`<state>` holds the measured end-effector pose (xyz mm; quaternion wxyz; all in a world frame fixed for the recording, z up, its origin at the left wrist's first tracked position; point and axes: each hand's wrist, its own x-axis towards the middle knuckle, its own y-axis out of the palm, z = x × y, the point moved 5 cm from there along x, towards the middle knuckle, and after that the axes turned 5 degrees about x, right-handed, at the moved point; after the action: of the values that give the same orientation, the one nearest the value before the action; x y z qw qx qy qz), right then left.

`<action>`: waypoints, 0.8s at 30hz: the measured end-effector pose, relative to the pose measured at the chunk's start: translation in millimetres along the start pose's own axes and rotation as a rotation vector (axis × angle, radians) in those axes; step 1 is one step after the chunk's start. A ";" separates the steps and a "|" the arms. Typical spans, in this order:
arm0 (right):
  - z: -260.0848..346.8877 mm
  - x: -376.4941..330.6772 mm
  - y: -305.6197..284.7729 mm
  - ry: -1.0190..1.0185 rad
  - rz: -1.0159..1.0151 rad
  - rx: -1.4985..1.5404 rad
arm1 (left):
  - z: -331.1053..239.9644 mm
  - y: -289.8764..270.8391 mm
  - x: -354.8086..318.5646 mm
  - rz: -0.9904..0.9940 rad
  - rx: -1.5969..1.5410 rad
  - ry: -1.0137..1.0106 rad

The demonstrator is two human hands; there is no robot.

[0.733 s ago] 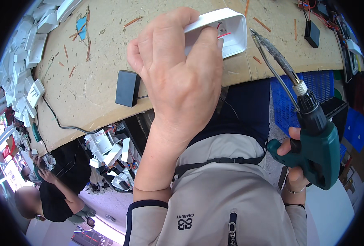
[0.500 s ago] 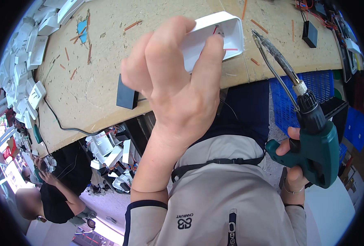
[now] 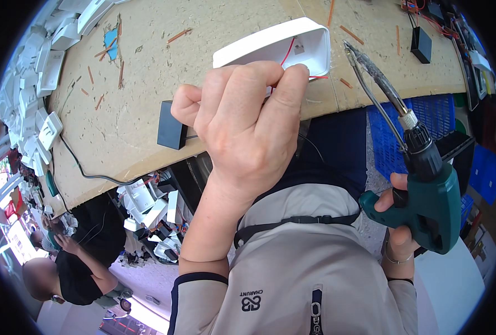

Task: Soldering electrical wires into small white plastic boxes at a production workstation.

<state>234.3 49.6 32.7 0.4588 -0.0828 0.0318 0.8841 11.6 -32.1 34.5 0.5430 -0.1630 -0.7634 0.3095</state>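
Single head-worn fisheye view, looking steeply down from close above the counter [image 3: 214, 50]. Rim distortion apparently bends its edges.

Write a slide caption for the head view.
Left hand pinches a red wire at a white housing; right hand grips a green soldering gun.

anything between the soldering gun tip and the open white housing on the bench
Nothing visible does. The soldering gun in the right hand has its tip just right of the white housing, with only bare bench between. The left hand pinches near the red wire.
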 end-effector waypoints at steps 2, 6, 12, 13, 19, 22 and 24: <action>0.0 -1.0 0.0 0.001 0.002 0.002 | -0.4 1.0 -0.4 0.011 -0.031 -0.018; -0.5 -3.7 -4.9 0.028 0.003 -0.020 | -0.4 -1.0 2.9 0.036 -0.009 -0.021; -2.1 -2.1 -0.5 0.077 0.089 -0.017 | 0.5 -5.5 17.8 -0.021 0.053 -0.030; -7.6 -4.2 -4.4 0.028 0.142 -0.047 | -2.3 -5.5 22.0 0.046 0.099 -0.009; -13.2 -1.1 -12.6 -0.078 0.349 -0.188 | -12.6 -2.4 32.3 0.291 0.256 0.124; -10.2 -1.6 -7.9 -0.103 0.361 -0.214 | -3.8 0.8 29.5 0.232 0.134 0.130; -9.2 -1.3 -4.8 -0.087 0.339 -0.191 | -2.8 0.5 31.1 0.199 0.022 0.094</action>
<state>240.0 50.1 24.0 0.2942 -0.0810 -0.0584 0.9505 3.1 -12.7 57.4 0.5464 -0.2464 -0.7137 0.3624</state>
